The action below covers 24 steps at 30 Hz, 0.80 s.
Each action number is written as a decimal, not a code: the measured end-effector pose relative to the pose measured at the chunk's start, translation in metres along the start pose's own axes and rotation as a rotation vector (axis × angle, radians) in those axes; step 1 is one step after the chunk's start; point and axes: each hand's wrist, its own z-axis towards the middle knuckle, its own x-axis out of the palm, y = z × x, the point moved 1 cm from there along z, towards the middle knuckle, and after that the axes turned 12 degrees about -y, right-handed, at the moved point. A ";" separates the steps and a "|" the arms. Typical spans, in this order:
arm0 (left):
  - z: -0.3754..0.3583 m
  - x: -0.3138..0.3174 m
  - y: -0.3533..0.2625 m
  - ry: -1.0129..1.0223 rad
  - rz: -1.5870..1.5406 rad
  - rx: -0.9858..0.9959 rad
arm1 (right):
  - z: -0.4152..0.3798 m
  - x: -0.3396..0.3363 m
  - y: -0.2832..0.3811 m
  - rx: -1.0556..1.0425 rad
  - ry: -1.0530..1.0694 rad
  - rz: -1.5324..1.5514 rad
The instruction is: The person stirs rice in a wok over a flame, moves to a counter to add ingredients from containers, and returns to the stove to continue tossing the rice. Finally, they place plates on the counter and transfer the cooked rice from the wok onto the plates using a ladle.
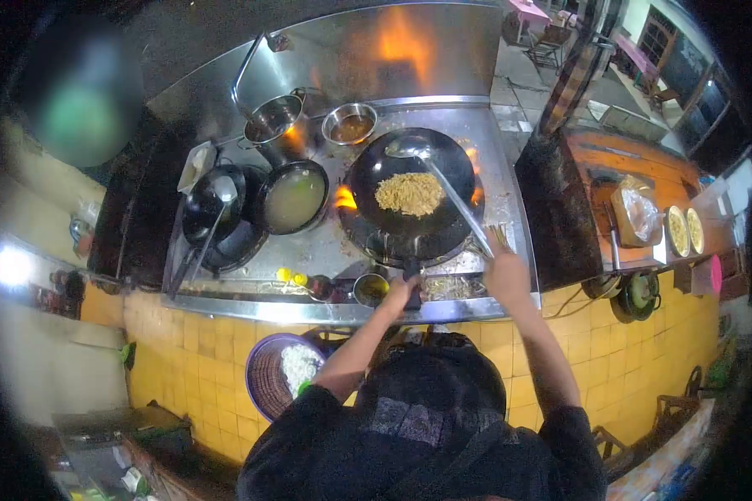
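Observation:
My left hand [399, 299] is closed round the handle [412, 269] of a black wok [372, 188] on the stove. Fried rice or a similar brown, crumbly food [409, 194] lies heaped in the wok's middle. My right hand [506, 277] grips the long handle of a metal ladle [455, 199], whose bowl rests near the wok's far side, beyond the food. Orange flames [345, 197] show at both sides of the wok. A small pot of yellowish liquid [371, 290] stands just left of my left hand.
Left of the wok are a pan of cloudy liquid [295, 200] and another wok with a ladle [217, 209]. A tall pot [277, 125] and a steel bowl of brown sauce [349, 124] stand behind. Two oval plates of food [678, 231] sit on the wooden table [581, 179] at right.

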 end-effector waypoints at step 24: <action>-0.109 0.054 -0.108 0.189 -0.477 -0.440 | 0.015 -0.076 0.045 0.007 0.450 -0.017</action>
